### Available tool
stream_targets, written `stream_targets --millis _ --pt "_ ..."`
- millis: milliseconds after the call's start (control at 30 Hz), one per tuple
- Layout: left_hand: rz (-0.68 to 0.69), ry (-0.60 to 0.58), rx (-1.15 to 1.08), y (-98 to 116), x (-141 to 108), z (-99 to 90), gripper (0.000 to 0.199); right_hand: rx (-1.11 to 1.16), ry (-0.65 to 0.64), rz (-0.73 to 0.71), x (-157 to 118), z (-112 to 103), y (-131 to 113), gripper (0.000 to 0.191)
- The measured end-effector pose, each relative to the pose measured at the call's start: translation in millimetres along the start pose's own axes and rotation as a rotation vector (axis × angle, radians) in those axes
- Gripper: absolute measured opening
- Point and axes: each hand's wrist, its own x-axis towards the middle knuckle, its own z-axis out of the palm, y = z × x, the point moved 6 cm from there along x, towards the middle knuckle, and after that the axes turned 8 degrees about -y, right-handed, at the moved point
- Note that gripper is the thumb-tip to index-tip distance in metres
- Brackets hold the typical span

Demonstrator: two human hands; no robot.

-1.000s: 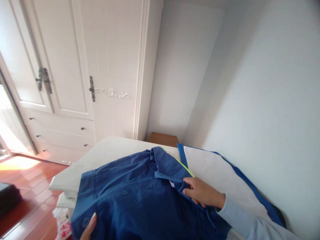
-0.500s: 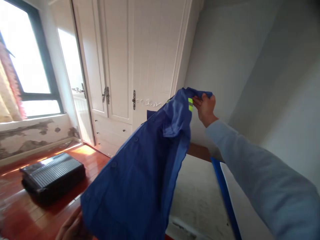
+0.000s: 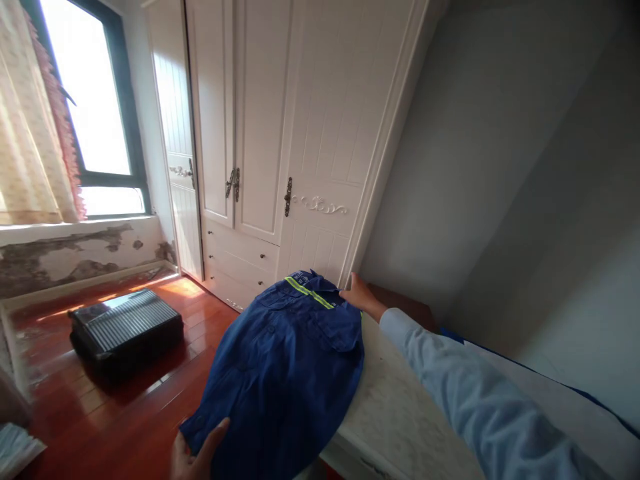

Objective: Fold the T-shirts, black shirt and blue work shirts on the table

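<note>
A dark blue garment (image 3: pixel 285 367) with buttons and yellow-green reflective strips is spread in front of me, partly over a pale tabletop (image 3: pixel 400 407). At its far right end, near the collar, my right hand (image 3: pixel 361 295) pinches the cloth. My left hand (image 3: pixel 200 453) grips the near left corner of the hem between thumb and fingers, low in the view. The garment hides the left part of the tabletop.
A black ridged suitcase (image 3: pixel 127 333) lies on the red wooden floor (image 3: pixel 165 413) to the left. Behind the garment stands a white wardrobe (image 3: pixel 260 133). A curtained window is at the far left. A white board with blue edging (image 3: pixel 540 393) lies at the right.
The garment's collar end has come down from the air towards the tabletop, and its reflective strips now show. My right hand has lowered with it. My left hand shows more fully.
</note>
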Motion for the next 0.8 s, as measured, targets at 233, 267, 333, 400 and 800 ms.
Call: stream_targets --millis 233,267,333,400,800 --pt "-0.119 -0.015 -0.011 -14.1 4.9 -8.4 0.096 -0.402 -0.691 -0.174 -44.0 100.7 1.7 0.106" --pt "-0.124 -0.006 -0.018 -17.1 6.4 -12.2 0.098 -0.405 -0.723 -0.159 -47.2 105.7 3.3 0.103" --pt "-0.153 0.034 -0.017 -25.8 9.4 -22.4 0.11 -0.407 -0.715 -0.156 -50.3 107.6 2.8 0.097" --pt "-0.178 0.082 0.001 -34.8 11.9 -32.4 0.122 -0.42 -0.669 -0.159 -51.8 103.0 -0.9 0.096" --pt "-0.176 0.003 0.168 -24.0 -14.9 -13.4 0.1 -0.777 -0.599 -0.151 -94.0 68.4 -12.4 0.029"
